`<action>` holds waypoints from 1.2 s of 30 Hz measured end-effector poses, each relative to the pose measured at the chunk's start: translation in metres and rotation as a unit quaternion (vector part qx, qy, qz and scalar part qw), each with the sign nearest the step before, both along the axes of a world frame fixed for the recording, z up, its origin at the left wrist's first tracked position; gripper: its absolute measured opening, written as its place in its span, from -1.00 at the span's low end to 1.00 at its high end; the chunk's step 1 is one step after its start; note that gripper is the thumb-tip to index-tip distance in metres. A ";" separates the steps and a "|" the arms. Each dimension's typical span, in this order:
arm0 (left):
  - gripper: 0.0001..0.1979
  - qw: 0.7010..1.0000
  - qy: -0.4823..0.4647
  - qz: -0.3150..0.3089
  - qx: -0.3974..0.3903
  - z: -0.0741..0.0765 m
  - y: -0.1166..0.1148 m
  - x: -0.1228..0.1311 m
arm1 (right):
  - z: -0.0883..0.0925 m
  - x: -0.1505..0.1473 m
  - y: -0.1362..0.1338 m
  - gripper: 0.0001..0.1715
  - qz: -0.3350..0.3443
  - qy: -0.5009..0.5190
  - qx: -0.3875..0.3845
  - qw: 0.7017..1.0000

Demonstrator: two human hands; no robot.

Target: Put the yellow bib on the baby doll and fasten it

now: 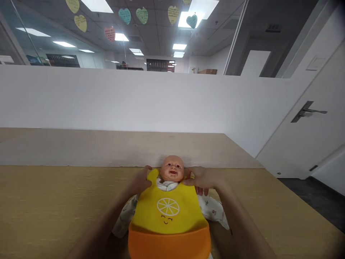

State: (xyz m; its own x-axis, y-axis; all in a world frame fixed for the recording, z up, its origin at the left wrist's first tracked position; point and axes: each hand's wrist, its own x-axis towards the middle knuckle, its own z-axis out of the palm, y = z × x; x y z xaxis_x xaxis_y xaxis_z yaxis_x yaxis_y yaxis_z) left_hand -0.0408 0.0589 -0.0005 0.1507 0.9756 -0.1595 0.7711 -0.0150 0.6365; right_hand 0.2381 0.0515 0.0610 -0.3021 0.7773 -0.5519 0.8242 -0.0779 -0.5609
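A baby doll (172, 168) in a white patterned outfit (212, 210) lies face up on the wooden table. Over its chest is a yellow bib (179, 203) with a white citrus slice and a smiling face printed on it, and an orange pocket at the bottom. At the bib's upper left strap, my left hand (141, 180) has its fingers closed on the strap. My right hand (202, 178) pinches the bib's upper right corner beside the doll's neck. The ends of the straps are partly hidden by my fingers and the doll's head.
The wooden table (67, 201) runs up to a pale raised board (81, 147) behind the doll. Beyond stands a white wall (121, 100) with glass above, bearing heart-shaped notes (142, 15). A white door (318, 133) is at the right.
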 end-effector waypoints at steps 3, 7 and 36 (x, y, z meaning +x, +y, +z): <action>-0.38 1.000 0.012 0.005 -0.001 -0.003 0.001 0.000 | 0.000 -0.002 -0.003 -0.54 -0.004 0.031 -0.002 0.999; -0.42 0.999 0.033 -0.004 0.001 -0.001 0.002 -0.005 | -0.003 -0.003 -0.001 -0.56 -0.008 0.019 0.013 1.000; -0.76 0.976 -0.074 -0.206 0.018 0.039 -0.048 0.029 | -0.021 0.006 0.019 -0.75 -0.067 -0.059 0.060 0.994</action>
State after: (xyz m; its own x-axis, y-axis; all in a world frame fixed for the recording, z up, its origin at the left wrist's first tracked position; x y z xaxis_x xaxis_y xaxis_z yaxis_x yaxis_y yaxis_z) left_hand -0.0114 0.0113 0.0386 0.5496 0.8322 -0.0732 0.5942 -0.3278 0.7345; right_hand 0.2439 0.0705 0.0404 -0.1295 0.8687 -0.4781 0.8716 -0.1302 -0.4726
